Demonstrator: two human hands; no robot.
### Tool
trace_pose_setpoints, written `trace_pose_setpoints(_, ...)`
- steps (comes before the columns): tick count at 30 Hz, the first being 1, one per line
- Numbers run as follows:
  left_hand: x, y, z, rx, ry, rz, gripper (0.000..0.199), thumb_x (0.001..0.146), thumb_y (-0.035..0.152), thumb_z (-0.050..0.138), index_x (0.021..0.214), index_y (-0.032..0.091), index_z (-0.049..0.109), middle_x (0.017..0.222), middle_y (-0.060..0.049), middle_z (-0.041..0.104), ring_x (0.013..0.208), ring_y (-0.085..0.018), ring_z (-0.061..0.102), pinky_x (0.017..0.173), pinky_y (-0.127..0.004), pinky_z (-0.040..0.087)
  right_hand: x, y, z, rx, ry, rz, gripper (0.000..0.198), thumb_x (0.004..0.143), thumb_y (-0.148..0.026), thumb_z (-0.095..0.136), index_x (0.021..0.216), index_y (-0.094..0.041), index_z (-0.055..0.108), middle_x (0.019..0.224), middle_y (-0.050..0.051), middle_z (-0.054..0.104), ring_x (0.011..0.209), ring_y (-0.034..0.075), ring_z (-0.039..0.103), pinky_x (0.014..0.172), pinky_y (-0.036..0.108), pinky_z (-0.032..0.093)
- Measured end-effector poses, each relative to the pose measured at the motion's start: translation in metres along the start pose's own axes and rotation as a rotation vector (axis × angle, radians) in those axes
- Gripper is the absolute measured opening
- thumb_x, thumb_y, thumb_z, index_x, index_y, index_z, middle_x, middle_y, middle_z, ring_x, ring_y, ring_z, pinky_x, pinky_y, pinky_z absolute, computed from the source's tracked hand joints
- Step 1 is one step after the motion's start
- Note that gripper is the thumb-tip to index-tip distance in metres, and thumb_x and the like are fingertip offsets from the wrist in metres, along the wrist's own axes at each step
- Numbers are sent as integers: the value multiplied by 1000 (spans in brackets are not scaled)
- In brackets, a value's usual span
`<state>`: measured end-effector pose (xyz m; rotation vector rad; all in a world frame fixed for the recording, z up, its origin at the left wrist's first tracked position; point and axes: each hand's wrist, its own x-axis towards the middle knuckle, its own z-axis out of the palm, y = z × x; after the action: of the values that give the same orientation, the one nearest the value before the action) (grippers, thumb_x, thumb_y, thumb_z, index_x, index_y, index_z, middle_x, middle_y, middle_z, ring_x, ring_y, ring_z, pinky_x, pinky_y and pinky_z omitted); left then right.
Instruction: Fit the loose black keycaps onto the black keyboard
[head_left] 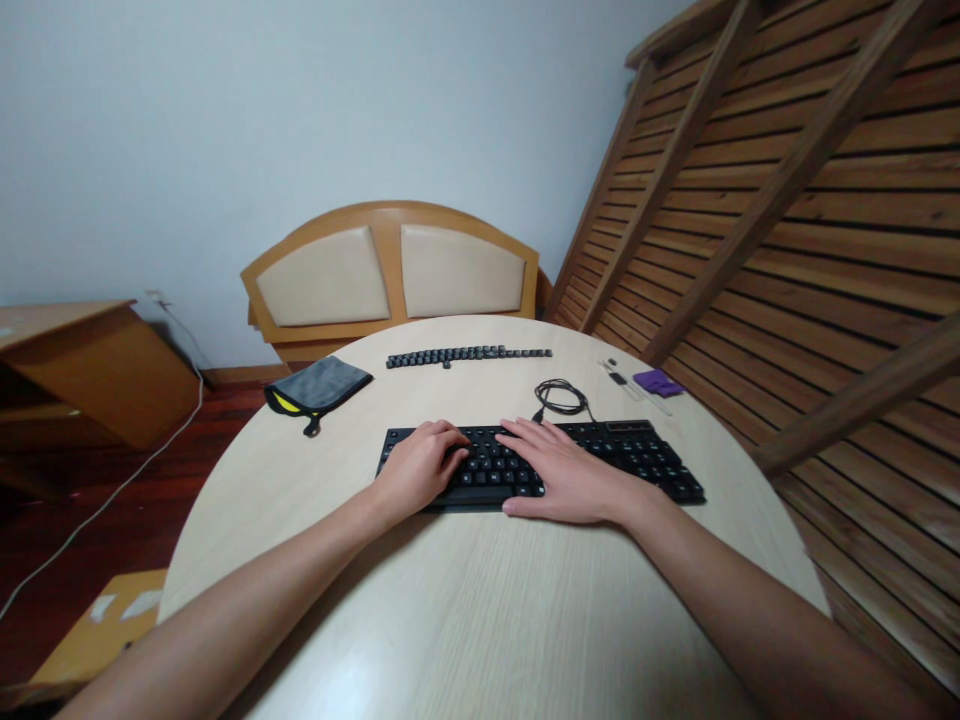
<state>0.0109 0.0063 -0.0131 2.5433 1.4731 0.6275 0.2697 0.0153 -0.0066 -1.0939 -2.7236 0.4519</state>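
Observation:
A black keyboard [487,492] lies on the round, pale wooden table, its long side toward me. My left hand [424,462] is over its left part, thumb and forefinger brought close together at the keys. Whatever may be between those fingertips is too small to make out. My right hand [566,475] rests across the middle of the keyboard with its fingers spread, the thumb along the front edge. Both hands cover some of the keys. Behind the keyboard, several loose black keycaps [469,355] stand in rows, with one keycap [447,365] just in front of them.
A coiled black cable [561,397] lies behind the keyboard. A grey pouch [322,385] with yellow lining sits at the left. Toward the right edge are a purple cloth [658,382] and small thin tools [619,380]. A headboard [394,265] and wooden slats [750,210] stand beyond the table [480,620].

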Motion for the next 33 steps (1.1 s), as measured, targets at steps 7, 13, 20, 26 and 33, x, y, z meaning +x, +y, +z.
trace_pose_setpoints(7, -1, 2, -6, 1, -52, 16, 22, 98, 26, 51, 106, 16, 69, 107, -8, 69, 101, -22, 64, 92, -35, 51, 0, -4, -1, -25, -3, -5, 96, 78, -77, 57, 150, -17, 40, 164, 15, 22, 151, 35, 17, 123, 56, 13)
trace_pose_setpoints(13, -5, 9, -12, 72, -102, 57, 23, 98, 22, 49, 106, 15, 69, 105, -9, 70, 97, -24, 66, 89, -37, 52, 1, -10, 2, -23, 39, -28, 93, 73, -77, 62, 141, -15, 48, 157, 18, 35, 147, 36, 26, 122, 55, 17)
trace_pose_setpoints(20, -8, 23, -16, 277, -132, 93, 22, 98, 19, 48, 101, 15, 69, 99, -9, 71, 88, -24, 68, 81, -38, 55, 0, -24, 0, -8, 71, -43, 86, 73, -69, 68, 140, -19, 48, 147, 16, 46, 137, 36, 40, 118, 54, 26)
trace_pose_setpoints(26, -8, 30, -18, 369, -132, 141, 19, 98, 17, 48, 98, 14, 67, 96, -10, 69, 90, -25, 64, 78, -37, 54, 0, -28, -1, 12, 27, -103, 85, 77, -66, 67, 146, -24, 42, 155, 13, 38, 143, 36, 32, 120, 55, 20)
trace_pose_setpoints(33, -7, 35, -20, 465, -205, 158, 17, 97, 12, 48, 102, 14, 64, 100, -10, 66, 91, -25, 63, 75, -35, 54, 2, -28, -6, -8, -17, -158, 77, 79, -63, 68, 144, -26, 48, 152, 9, 45, 143, 35, 33, 120, 53, 21)
